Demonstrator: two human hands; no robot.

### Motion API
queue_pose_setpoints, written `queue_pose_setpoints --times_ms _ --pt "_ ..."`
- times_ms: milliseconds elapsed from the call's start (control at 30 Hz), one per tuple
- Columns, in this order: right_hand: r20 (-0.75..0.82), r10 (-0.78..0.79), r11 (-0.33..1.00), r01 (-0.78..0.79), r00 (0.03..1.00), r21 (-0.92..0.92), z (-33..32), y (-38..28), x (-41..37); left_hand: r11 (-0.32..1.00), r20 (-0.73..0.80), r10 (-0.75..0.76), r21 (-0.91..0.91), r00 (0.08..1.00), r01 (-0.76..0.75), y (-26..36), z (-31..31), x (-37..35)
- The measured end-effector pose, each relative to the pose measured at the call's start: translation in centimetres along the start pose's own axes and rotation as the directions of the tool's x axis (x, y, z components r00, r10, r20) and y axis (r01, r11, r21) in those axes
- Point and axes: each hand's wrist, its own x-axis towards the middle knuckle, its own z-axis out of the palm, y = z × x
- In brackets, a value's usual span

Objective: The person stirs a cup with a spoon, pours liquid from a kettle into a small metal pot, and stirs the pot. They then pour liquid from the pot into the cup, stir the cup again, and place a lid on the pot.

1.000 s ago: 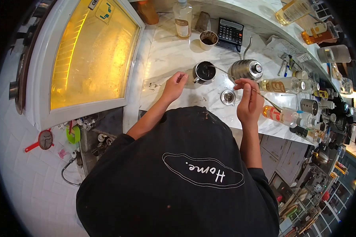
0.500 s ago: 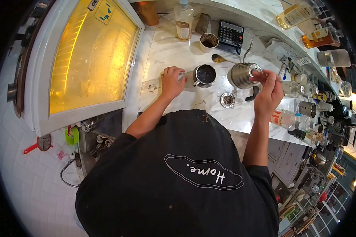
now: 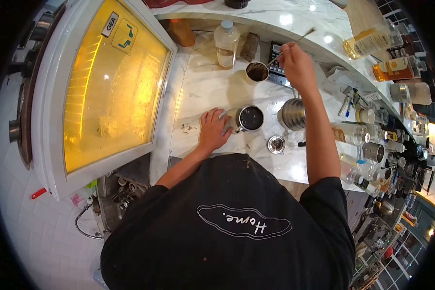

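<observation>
My right hand (image 3: 297, 65) pinches a thin long-handled spoon (image 3: 302, 37), whose lower end reaches the rim of a paper cup (image 3: 257, 72) with dark brown contents. Fingers spread, my left hand (image 3: 214, 129) rests on the marble counter (image 3: 198, 96), just left of a metal pitcher (image 3: 250, 119) holding dark liquid. It holds nothing. A small round metal filter (image 3: 276, 144) sits right of and below the pitcher. Partly hidden by my right forearm is a ribbed steel kettle (image 3: 292, 114).
Behind the cup stand a clear bottle (image 3: 226, 46) and a dark calculator (image 3: 278, 72). Bottles and jars (image 3: 372, 152) crowd the right side. A glass-doored unit (image 3: 116, 82), lit yellow, flanks the left. A raised shelf (image 3: 256, 17) runs along the back.
My right hand has moved from above the kettle up and left, bringing the spoon to the paper cup. My left hand now lies flatter beside the pitcher. The camera view has shifted.
</observation>
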Motion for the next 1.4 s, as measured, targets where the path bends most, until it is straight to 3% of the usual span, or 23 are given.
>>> queue_pose_setpoints --times_ms 67,200,467,767,867,1167,1267,1400 --pt "0.084 -0.054 0.990 0.064 0.995 -0.123 1.8 2.1 1.6 1.000 0.010 -0.007 -0.001 1.000 0.007 -0.1 0.0 0.1" --pt "0.223 -0.026 0.986 0.062 0.974 -0.155 4.1 4.2 3.3 1.000 0.008 -0.006 -0.004 1.000 0.006 -0.1 0.1 0.2" --pt "0.191 -0.011 1.000 0.016 0.982 -0.025 5.6 5.4 4.0 0.999 0.052 -0.036 0.007 0.998 0.036 -0.2 0.2 0.4" --pt "0.178 0.096 0.994 -0.087 0.979 -0.059 3.2 2.4 2.8 0.999 0.055 -0.034 0.017 0.998 0.033 -0.3 0.5 0.2" --pt "0.118 0.066 0.997 -0.061 0.991 -0.049 2.6 3.3 1.9 0.999 0.039 -0.029 0.020 0.999 0.029 -0.3 0.6 0.2" --pt "-0.043 0.126 0.966 -0.113 0.991 0.232 -1.2 2.8 -9.8 0.999 -0.011 0.004 0.038 1.000 -0.003 -0.4 0.9 -0.3" --pt "-0.047 0.220 0.962 -0.208 0.974 0.178 -1.2 3.6 -16.3 0.999 -0.033 0.023 0.036 0.999 -0.022 -0.7 1.3 -0.7" --pt "-0.002 0.243 0.950 -0.238 0.970 -0.200 1.2 8.4 -24.3 0.999 -0.061 0.025 0.024 0.998 -0.023 -0.5 1.4 -0.7"
